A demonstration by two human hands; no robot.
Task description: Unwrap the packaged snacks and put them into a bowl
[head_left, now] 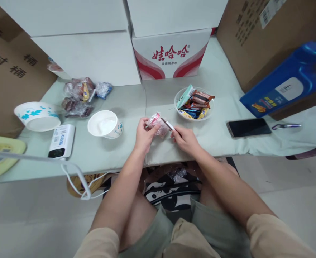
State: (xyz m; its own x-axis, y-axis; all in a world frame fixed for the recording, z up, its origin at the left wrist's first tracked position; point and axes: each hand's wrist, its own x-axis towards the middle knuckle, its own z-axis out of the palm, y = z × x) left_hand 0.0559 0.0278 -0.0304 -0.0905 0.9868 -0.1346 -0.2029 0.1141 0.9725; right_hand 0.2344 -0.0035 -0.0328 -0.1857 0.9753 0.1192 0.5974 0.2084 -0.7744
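My left hand [144, 134] is closed on a clear, crinkled snack wrapper [156, 123] with red print, held just above the pale green table [115, 150]. My right hand [185, 139] pinches a small flat brown-and-white piece [167, 124] at the wrapper's right end. Both hands meet near the table's front edge, in the middle. A white paper bowl [106, 124] stands left of my left hand. A clear bowl [194, 104] filled with several wrapped snacks sits just behind my right hand.
A black phone [248, 127] and a pen [286, 126] lie to the right. At left are a blue-patterned bowl [37, 116], a white power bank [61, 140] with cable, and bagged snacks [79, 96]. Cardboard boxes [171, 53] and a blue jug [289, 80] line the back.
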